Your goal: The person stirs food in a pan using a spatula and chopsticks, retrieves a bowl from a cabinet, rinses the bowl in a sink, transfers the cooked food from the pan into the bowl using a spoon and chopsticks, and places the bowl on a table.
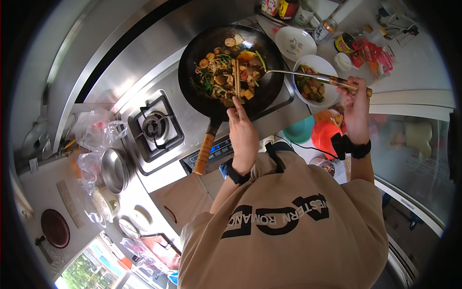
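Observation:
A black wok (pixel 191 85) with a wooden handle sits over the stove's right side, holding a mixed dish (pixel 220 77) of greens, sliced vegetables and enoki-like strands. My left hand (pixel 243 133) grips a pair of wooden chopsticks (pixel 237 81), whose tips reach into the dish. In my right hand (pixel 355 99) is the wooden handle of a metal ladle (pixel 292 72); its head lies among the food and is partly hidden. Under the ladle's shaft stands a white bowl (pixel 334 98) with some similar food inside. Behind that bowl is a white plate (pixel 296 43) with a floral print.
An unlit burner (pixel 155 126) lies left of the wok. A metal bowl (pixel 114 170) and plastic bags (pixel 95 132) crowd the left counter. Sauce bottles (pixel 287 9), a can (pixel 325 30) and a jar (pixel 344 42) stand back right. Below sit a teal basin (pixel 299 129) and red bag (pixel 325 137).

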